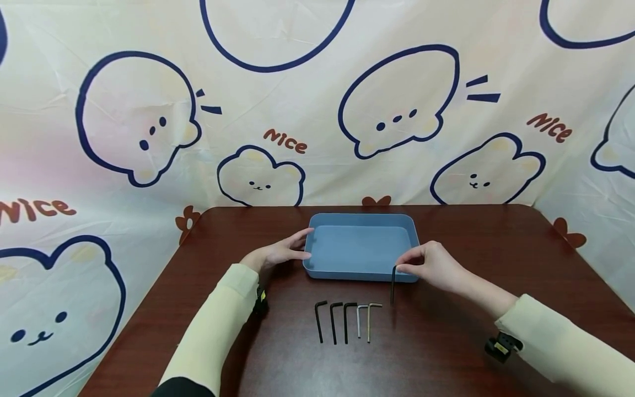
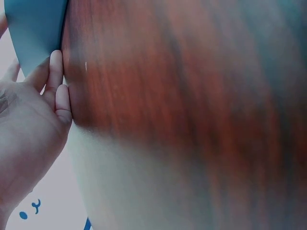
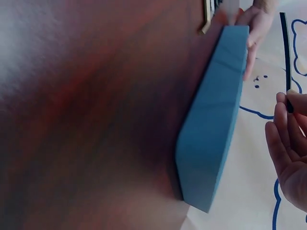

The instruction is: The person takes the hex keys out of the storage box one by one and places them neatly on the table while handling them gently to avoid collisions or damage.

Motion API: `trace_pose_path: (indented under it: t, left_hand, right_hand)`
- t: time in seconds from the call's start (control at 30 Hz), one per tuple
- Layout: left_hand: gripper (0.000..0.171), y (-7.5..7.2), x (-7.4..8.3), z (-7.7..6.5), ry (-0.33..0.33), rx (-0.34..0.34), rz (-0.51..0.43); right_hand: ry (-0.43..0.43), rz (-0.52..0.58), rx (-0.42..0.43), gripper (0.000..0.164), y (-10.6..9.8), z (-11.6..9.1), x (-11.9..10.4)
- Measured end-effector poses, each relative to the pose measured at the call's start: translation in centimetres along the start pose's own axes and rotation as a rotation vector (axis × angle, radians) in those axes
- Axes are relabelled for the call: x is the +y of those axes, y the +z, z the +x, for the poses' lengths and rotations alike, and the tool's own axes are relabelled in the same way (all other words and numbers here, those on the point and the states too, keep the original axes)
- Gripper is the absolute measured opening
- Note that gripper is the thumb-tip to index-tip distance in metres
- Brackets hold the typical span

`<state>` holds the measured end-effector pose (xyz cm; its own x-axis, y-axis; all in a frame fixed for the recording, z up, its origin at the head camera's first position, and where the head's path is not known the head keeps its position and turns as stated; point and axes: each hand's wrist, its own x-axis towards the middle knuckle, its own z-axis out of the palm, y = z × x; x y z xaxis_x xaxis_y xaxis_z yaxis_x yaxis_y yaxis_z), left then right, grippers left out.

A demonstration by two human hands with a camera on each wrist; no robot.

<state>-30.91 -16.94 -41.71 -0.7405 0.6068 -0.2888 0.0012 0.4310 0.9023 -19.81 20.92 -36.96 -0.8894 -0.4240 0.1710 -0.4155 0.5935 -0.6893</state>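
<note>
A black hex key [image 1: 393, 286] hangs long arm down from my right hand [image 1: 436, 267], pinched between thumb and fingers near its bent end. It is in front of the near right corner of a blue tray [image 1: 362, 275]. In the right wrist view the same hex key [image 3: 286, 52] sticks out from the fingertips. My left hand [image 1: 280, 252] rests against the tray's left side with its fingers spread and fairly straight. On the table in front of the tray lies a row of several L-shaped hex keys [image 1: 345, 325], black ones at the left and two lighter metal ones [image 1: 369, 325] at the right.
The dark brown wooden table [image 1: 446, 353] extends around the tray on all sides. Behind it hangs a pale curtain [image 1: 317, 110] printed with cartoon bears. A small black device is strapped at each wrist.
</note>
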Motion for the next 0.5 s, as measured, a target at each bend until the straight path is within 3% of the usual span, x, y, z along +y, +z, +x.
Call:
trace_pose_path:
  t: [0.5]
  left_hand:
    - [0.077, 0.0, 0.1, 0.1, -0.012, 0.005, 0.004]
  right_hand:
    - [-0.029, -0.008, -0.004, 0.005, 2.3, -1.1, 1.0]
